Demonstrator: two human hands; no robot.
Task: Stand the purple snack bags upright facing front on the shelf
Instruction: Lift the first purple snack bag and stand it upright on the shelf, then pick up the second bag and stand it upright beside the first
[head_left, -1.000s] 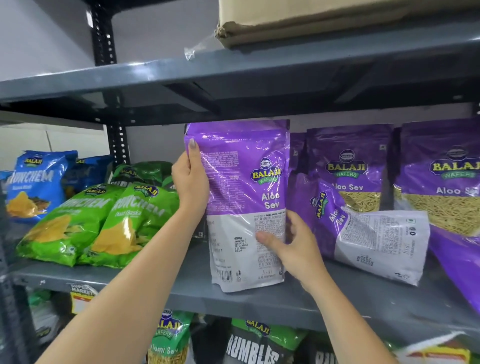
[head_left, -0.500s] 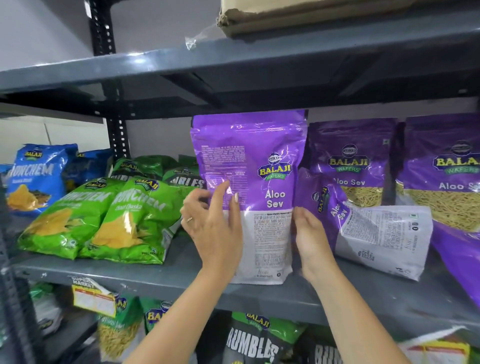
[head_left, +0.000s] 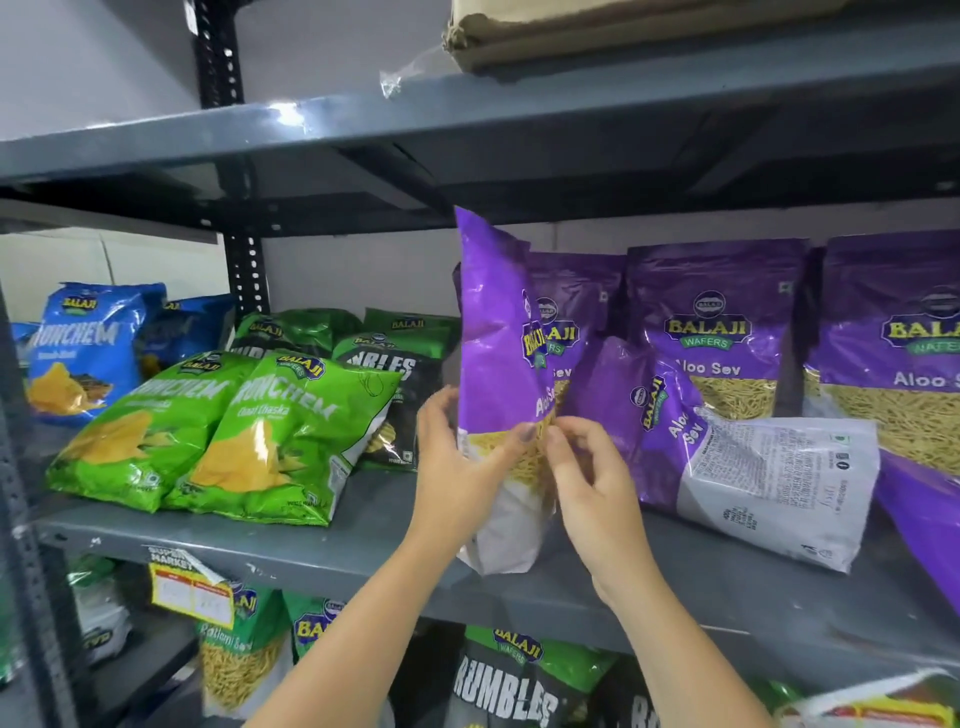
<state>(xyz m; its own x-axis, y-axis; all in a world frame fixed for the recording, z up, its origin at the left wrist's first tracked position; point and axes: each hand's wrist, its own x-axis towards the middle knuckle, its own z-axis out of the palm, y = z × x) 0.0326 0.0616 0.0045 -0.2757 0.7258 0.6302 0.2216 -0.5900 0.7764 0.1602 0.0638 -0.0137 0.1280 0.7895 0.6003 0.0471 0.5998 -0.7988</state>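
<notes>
A purple Aloo Sev bag (head_left: 493, 332) stands upright near the front of the grey shelf (head_left: 322, 551), turned edge-on so its front faces right. My left hand (head_left: 457, 467) grips its lower left side. My right hand (head_left: 592, 488) pinches its lower right edge. Another purple bag (head_left: 737, 452) lies on its back just to the right, printed back panel showing. Behind it, three purple bags stand upright facing front: one (head_left: 576, 312) partly hidden by the held bag, one (head_left: 711, 327) in the middle, one (head_left: 893, 353) at the right edge.
Green Crunchem bags (head_left: 291, 431) lie slanted on the shelf's left, with dark Rumbles bags (head_left: 395, 374) behind and blue bags (head_left: 88, 343) farther left. The upper shelf (head_left: 467, 119) hangs close above the bag tops. A price tag (head_left: 192, 587) hangs off the front lip. More bags fill the shelf below.
The held bag has rotated from showing its back flat to me to edge-on. My left hand dropped from the bag's upper left edge to its lower side; both hands now meet low.
</notes>
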